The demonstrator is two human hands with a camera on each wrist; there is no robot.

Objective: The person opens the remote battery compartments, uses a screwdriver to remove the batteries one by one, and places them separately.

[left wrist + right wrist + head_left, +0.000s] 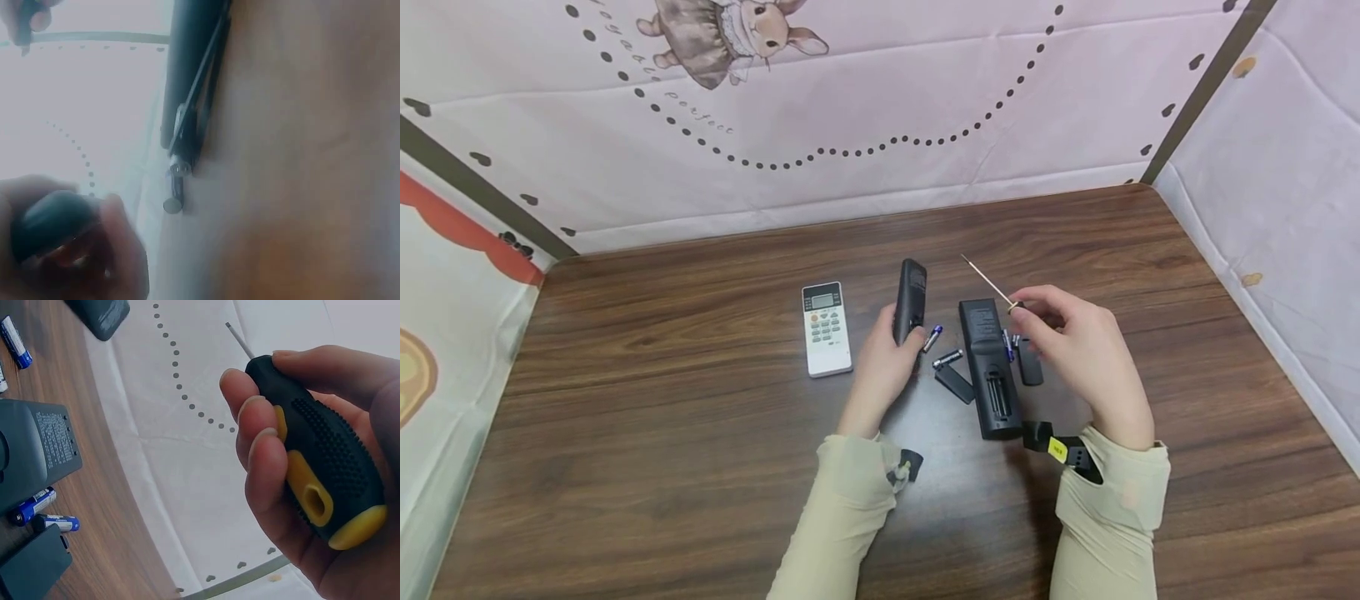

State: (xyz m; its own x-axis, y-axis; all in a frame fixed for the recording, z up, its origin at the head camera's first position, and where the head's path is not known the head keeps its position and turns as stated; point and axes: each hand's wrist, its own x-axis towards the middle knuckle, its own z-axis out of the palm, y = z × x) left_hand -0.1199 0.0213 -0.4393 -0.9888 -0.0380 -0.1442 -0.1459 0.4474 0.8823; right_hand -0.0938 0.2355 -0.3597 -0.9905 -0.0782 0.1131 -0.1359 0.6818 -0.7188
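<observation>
My left hand (pixel 877 367) grips a slim black remote control (pixel 912 287), tilted up off the table, its printed back partly visible. In my right hand (pixel 1093 354) is a screwdriver (pixel 328 456) with a black and yellow handle; its thin shaft (pixel 987 280) points up and left, apart from the remote. Below and between the hands lies a larger black remote (pixel 983 337), back up, its battery compartment (pixel 998 395) uncovered and without batteries. One battery cover (pixel 954 384) lies left of it, another cover (pixel 1031 363) right of it.
Loose AAA-size batteries lie beside the larger remote: a blue one (pixel 932 337) and a silver-looking one (pixel 947 359) on the left, two blue-and-white batteries (pixel 34 505) on the right. A white remote (pixel 829 350) lies face up further left. Fabric walls border the wooden table (pixel 662 417).
</observation>
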